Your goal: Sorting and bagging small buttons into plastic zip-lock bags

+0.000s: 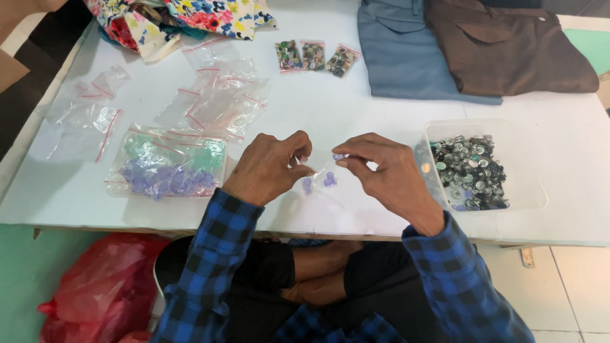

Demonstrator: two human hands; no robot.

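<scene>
Small clear bag (319, 180): held up between both hands just above the white table (356, 121), mouth pinched at either side so it hangs open; a few lilac buttons (329, 180) showing inside.
Button at the mouth: a pale lilac one (340, 156) nipped at the right fingertips, level with the bag's top edge, seemingly poised over the opening.
Left hand (270, 166): closed narrow, thumb and forefinger gripping the bag's left lip.
Right hand (387, 171): closed narrow on the bag's right lip and the single button; fingers curled under.
Near left: large zip bag (166, 166) lying flat, full of lilac and pale green buttons, close beside the left wrist, handy as stock.
Right: clear plastic tub (486, 165) of dark and silvery buttons, just beside the right hand.
Far left: empty red-striped zip bags (216, 95) scattered loose.
Far centre: three filled small packets (314, 57) set in a row, apart from the empties.
Far right: folded blue (397, 51) and brown garments (508, 47).
Far left corner: floral cloth (190, 16).
Below the table, near left: red plastic bag (105, 292) on the floor.
</scene>
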